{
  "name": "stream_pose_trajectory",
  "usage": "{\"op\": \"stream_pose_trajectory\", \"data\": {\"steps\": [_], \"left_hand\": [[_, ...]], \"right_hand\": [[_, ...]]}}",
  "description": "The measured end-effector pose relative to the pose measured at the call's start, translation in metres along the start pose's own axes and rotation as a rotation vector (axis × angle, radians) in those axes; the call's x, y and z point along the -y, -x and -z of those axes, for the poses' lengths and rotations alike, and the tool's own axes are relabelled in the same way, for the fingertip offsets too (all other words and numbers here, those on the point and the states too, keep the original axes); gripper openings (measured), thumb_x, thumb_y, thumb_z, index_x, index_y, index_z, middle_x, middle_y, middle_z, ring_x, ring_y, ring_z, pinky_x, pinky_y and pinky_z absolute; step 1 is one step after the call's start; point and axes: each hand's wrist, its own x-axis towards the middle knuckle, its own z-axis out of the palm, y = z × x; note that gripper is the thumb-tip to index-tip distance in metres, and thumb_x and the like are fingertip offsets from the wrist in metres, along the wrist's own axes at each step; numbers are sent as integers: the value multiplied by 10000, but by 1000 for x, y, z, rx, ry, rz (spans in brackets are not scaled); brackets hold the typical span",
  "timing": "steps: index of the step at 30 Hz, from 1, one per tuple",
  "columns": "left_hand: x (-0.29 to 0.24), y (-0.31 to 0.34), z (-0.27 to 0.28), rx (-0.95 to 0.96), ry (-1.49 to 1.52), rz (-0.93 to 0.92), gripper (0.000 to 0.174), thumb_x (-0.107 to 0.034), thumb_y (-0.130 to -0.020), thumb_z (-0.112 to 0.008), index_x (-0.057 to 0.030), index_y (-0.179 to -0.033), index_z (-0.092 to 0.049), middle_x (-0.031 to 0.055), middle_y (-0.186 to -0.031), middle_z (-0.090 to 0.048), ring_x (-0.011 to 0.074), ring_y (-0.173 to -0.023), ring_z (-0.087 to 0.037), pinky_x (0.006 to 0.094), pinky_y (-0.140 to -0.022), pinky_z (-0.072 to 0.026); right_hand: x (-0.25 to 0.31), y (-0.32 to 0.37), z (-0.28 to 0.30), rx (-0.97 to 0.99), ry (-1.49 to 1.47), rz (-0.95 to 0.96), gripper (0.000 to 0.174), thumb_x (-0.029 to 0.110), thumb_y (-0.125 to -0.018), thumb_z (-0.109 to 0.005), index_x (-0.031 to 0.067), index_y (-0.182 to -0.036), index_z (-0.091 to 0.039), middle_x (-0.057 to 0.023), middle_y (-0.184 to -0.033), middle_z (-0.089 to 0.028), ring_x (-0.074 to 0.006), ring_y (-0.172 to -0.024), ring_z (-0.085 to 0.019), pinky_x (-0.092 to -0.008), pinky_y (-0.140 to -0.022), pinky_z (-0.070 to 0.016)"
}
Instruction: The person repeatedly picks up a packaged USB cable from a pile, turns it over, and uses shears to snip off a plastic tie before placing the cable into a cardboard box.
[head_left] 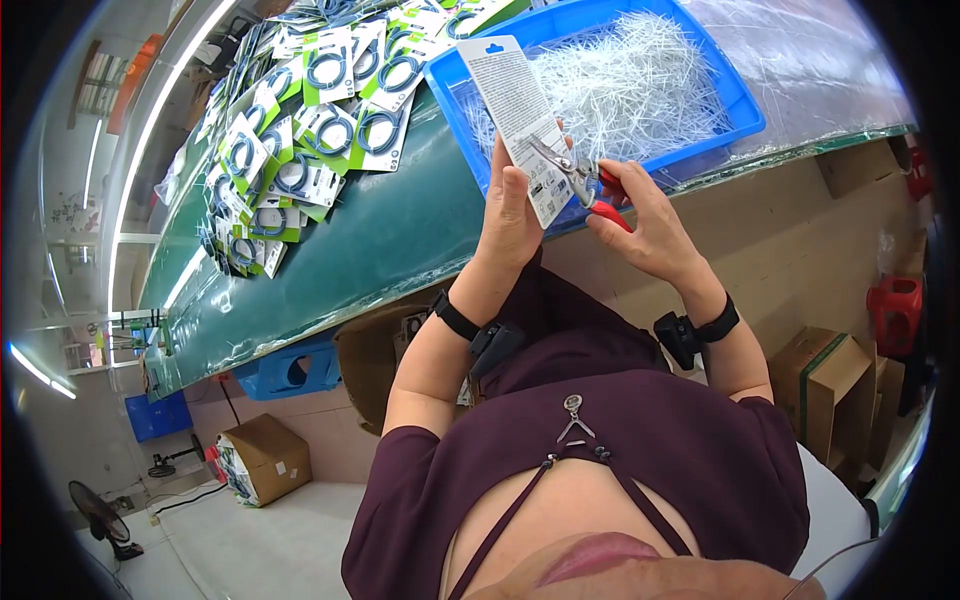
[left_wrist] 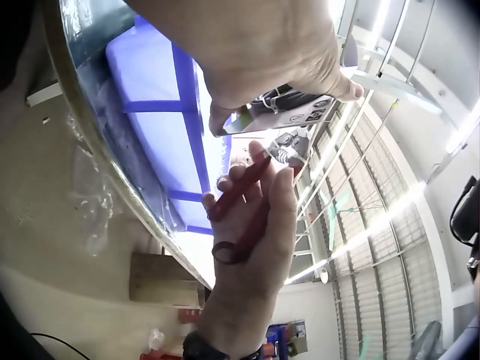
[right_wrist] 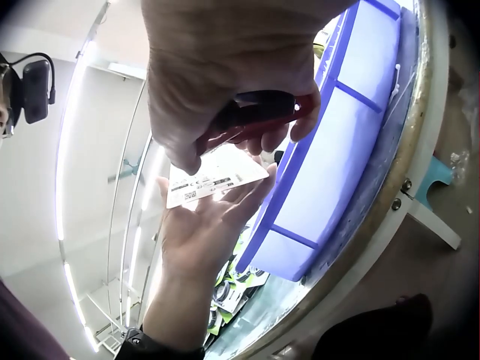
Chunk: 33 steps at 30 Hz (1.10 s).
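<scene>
My left hand (head_left: pixel 512 218) holds a carded cable pack (head_left: pixel 503 92), its printed back turned up and its hang hole at the far end. In the left wrist view, a dark coiled cable (left_wrist: pixel 285 99) shows on the card's other face. My right hand (head_left: pixel 655 225) grips red-handled spring pliers (head_left: pixel 612 216), fingers curled round the handles. The metal nose of the pliers overlaps the near half of the card in the head view. From the right wrist, the card's printed back (right_wrist: pixel 217 180) appears just beyond the pliers, with the left fingers beneath it.
A blue bin (head_left: pixel 745 115) full of thin white plastic strips (head_left: pixel 640 85) stands on the green table (head_left: pixel 400 215), behind the hands. Many carded cable packs (head_left: pixel 325 130) lie heaped to the left. Cardboard boxes (head_left: pixel 825 390) and a red stool (head_left: pixel 893 310) are low at right.
</scene>
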Motion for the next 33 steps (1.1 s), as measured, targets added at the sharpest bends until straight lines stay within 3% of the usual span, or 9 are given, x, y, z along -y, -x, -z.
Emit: {"op": "stream_pose_trajectory", "data": {"steps": [9, 26, 30, 33], "left_hand": [[6, 2, 1, 18, -11, 19, 960, -591, -786, -661, -145, -1492, -188, 119, -1407, -414, 272, -1277, -455, 430, -1023, -435], [9, 3, -5, 60, -7, -14, 977, -524, -792, -699, -173, -1516, -146, 119, -1445, -373, 269, -1299, -431, 422, -1009, -435], [11, 0, -3, 17, -66, -22, 990, -504, -790, -715, -169, -1517, -132, 128, -1429, -381, 257, -1280, -444, 407, -977, -454], [11, -4, 0, -1, -111, -35, 1003, -475, -794, -733, -167, -1521, -113, 136, -1419, -382, 253, -1265, -452, 400, -956, -465]], "right_hand": [[3, -1, -1, 12, -24, -70, 574, 173, -785, -737, -28, -1262, -489, -126, -1045, -544, -238, -926, -560, -316, -817, -465], [2, 6, 3, -59, -13, -10, 543, 144, -785, -721, -31, -1248, -499, -115, -1005, -545, -224, -861, -556, -306, -755, -470], [-5, 7, -2, -88, 59, -6, 529, 128, -801, -709, -34, -1258, -495, -106, -996, -562, -203, -861, -557, -298, -751, -471], [-16, 11, -5, -49, -167, -117, 484, 121, -840, -679, -16, -1272, -508, -58, -959, -584, -136, -832, -547, -268, -733, -462]]}}
